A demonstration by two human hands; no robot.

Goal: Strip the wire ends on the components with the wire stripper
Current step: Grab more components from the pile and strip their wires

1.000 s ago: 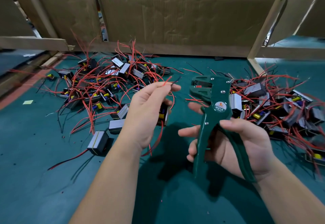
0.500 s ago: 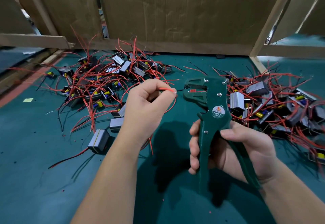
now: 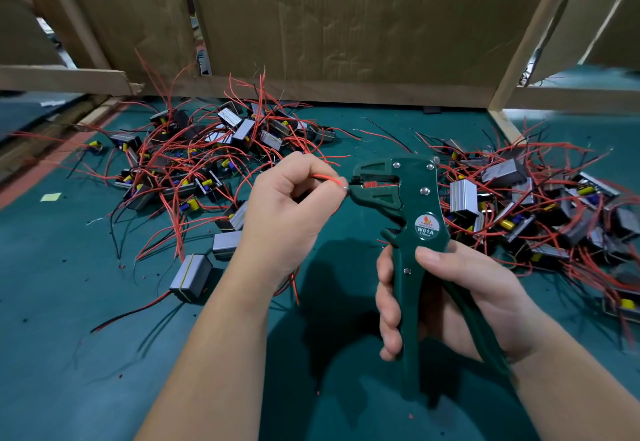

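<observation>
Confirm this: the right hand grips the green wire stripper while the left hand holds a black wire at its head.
Wrong colour: the head view shows the left hand pinching a red wire at the head of the green wire stripper, gripped by the right hand.

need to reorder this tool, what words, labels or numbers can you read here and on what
"W01A": round sticker on the green wire stripper.
Small line under it and the orange logo above: too small to read.
Nothing legible on the components or the cardboard.
</observation>
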